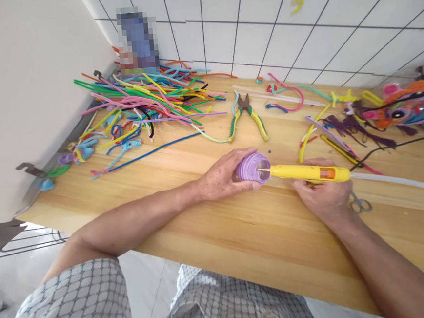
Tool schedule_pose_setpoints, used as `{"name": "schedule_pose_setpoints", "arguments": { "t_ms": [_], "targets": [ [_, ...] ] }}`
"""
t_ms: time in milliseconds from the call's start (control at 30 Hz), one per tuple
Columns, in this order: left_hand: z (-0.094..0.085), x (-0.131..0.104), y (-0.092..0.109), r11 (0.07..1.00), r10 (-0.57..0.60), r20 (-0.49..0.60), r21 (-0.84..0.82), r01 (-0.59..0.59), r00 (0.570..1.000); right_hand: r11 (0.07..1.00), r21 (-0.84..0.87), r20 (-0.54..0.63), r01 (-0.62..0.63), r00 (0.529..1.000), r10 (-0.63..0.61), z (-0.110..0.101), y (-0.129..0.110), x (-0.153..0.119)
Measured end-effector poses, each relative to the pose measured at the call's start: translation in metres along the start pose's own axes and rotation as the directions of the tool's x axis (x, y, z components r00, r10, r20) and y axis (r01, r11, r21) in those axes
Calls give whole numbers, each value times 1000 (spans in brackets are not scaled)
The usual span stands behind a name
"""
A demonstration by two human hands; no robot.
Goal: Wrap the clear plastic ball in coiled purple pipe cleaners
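My left hand is wrapped round a small round object covered in purple coils, its open end turned to the right. My right hand grips a yellow glue gun from below. The gun's metal nozzle points left and reaches into the mouth of the purple object. A clear glue stick runs out of the gun's rear to the right. Just behind my right wrist lies a pair of scissors, partly hidden.
Pliers with green and yellow handles lie beyond my hands on the wooden table. A heap of coloured pipe cleaners covers the back left. Colourful craft pieces and a black cable sit at the right, before the tiled wall.
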State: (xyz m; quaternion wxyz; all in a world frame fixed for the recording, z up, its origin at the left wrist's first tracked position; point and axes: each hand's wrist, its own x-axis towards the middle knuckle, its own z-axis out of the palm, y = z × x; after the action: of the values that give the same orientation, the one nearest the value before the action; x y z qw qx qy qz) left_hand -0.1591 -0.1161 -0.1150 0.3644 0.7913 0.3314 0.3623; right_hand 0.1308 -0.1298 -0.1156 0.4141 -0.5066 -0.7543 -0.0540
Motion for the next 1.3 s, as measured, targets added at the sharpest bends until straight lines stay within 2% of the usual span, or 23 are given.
{"name": "schedule_pose_setpoints", "arguments": {
  "t_ms": [267,567,1167,1300],
  "targets": [
    [0,1,1,1000,-21,17,3,21,1000,1000,-2,6,-10,1000,10,0,3,-2],
    [2,0,-3,1000,-11,8,22,11,1000,998,-2,-13,65,998,-65,-1,3,1],
    [1,0,0,1000,-4,11,28,3,1000,992,-1,65,-124,990,124,-1,3,0],
    [1,0,0,1000,-4,10,29,4,1000,995,9,43,-97,994,97,-1,2,-1]
  ]
}}
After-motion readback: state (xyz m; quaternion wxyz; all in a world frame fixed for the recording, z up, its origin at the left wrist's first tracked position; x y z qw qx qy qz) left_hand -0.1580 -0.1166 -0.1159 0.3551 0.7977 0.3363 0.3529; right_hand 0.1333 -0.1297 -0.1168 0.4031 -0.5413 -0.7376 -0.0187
